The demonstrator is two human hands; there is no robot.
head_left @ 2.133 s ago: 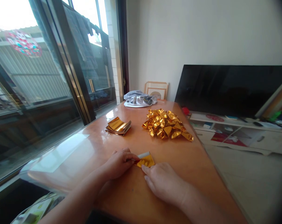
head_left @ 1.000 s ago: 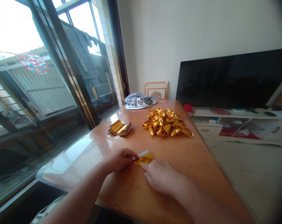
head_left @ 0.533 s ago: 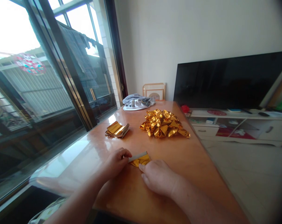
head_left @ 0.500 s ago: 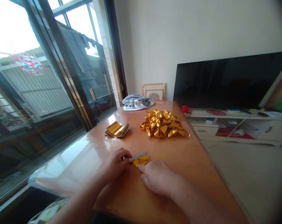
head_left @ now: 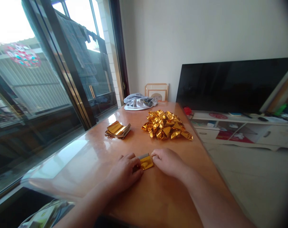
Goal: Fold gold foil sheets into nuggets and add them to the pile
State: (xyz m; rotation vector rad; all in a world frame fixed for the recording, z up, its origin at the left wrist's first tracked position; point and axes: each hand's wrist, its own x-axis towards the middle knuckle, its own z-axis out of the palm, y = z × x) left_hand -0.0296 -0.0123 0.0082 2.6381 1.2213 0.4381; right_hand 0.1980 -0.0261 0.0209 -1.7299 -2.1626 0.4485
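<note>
Gold foil sheet [head_left: 146, 161] now pinched between both hands [head_left: 146, 164].

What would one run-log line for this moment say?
left hand: on gold foil piece | right hand: touching it | table

Glossy orange-brown bench [head_left: 172, 190]: folded gold foil pile [head_left: 166, 124], flat gold sheet stack [head_left: 117, 129], small gold sheet [head_left: 146, 161], grey cloth [head_left: 139, 102].
</note>
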